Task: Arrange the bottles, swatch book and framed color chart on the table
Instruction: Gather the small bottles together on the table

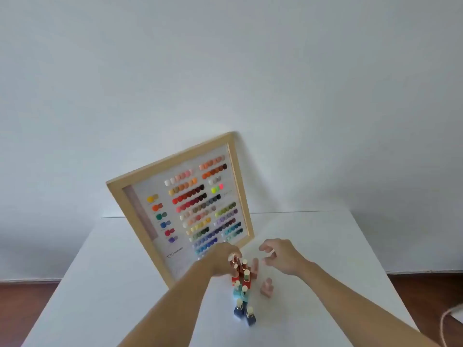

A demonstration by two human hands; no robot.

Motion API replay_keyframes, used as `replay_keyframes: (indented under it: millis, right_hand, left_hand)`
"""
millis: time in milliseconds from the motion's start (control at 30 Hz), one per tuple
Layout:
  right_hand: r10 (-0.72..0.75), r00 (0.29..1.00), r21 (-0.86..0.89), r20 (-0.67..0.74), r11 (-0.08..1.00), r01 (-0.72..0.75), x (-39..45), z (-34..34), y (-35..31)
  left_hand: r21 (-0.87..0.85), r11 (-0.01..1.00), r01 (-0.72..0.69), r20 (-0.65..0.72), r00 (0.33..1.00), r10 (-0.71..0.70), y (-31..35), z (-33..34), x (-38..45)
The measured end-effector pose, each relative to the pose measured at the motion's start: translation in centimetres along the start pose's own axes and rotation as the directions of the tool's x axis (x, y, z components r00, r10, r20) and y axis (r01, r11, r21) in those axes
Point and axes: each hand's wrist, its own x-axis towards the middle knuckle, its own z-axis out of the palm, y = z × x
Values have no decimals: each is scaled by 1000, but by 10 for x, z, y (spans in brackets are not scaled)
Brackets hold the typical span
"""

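Note:
A wood-framed color chart [240, 186] stands tilted on the white table [338, 246], its rows of colored swatches facing me. In front of it several small bottles with gold caps stand in a tight line: red-brown [244, 270], teal [244, 293] and dark blue [239, 310]. Two pink bottles [266, 288] stand just to their right. My left hand [221, 259] reaches over the frame's lower edge and curls its fingers round the cap of the farthest red-brown bottle. Loosely curled and holding nothing, my right hand [281, 256] hovers behind the pink bottles. No swatch book is in view.
The table's far edge meets a plain white wall [225, 71]. A pinkish cord [448, 321] loops at the table's right edge. Brown wooden floor [25, 291] shows on both sides of the table.

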Motion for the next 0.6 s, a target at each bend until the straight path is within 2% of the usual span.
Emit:
replay_keyframes:
  millis: [233,433,600]
  right_hand:
    - [-45,999,-15,1,999,45,20,27,2]
    - [-60,998,-58,18,996,61,34,36,-4]
    - [-62,998,-97,17,993,63,37,45,-6]
  left_hand:
    - [121,993,13,-17,1000,-11,-8,9,11]
    - [213,974,-82,2,997,83,-11,9,17]
    - [191,975,-113,-53,991,125,-16,13,22]
